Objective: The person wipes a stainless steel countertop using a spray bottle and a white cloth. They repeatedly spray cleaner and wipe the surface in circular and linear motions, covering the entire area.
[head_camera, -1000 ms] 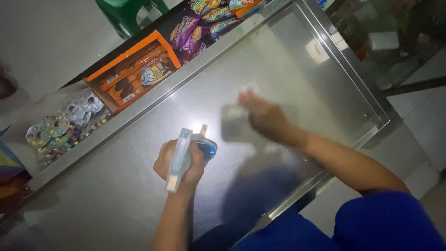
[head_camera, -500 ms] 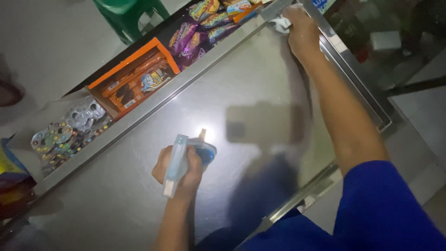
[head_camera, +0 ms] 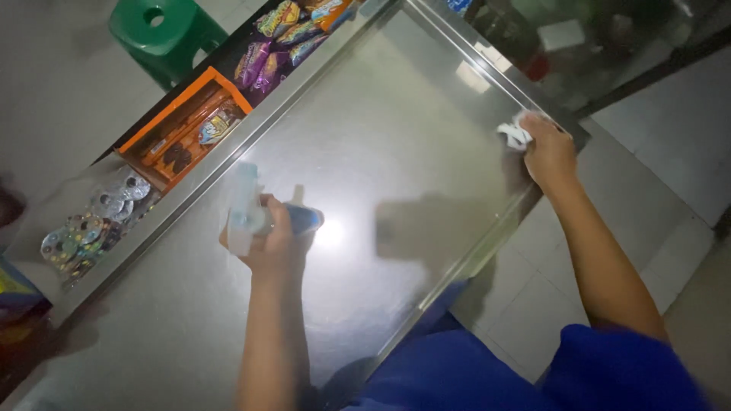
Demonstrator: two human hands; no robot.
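My left hand (head_camera: 268,245) grips a pale blue spray bottle (head_camera: 251,213) with a darker blue body, held just above the glass counter top (head_camera: 381,144). My right hand (head_camera: 547,148) presses a crumpled white cloth (head_camera: 514,135) against the glass near the counter's right corner, close to the metal frame. The spray bottle looks blurred.
Under the glass edge sit an orange box of snack bars (head_camera: 186,125), purple snack packets (head_camera: 263,57) and round foil-wrapped sweets (head_camera: 91,221). A green plastic stool (head_camera: 161,34) stands on the tiled floor beyond. A bright light reflection shows on the glass beside the bottle.
My right hand with the cloth swept from the middle of the glass to the far corner, then back along the right edge. The bottle hand shifted slightly left.
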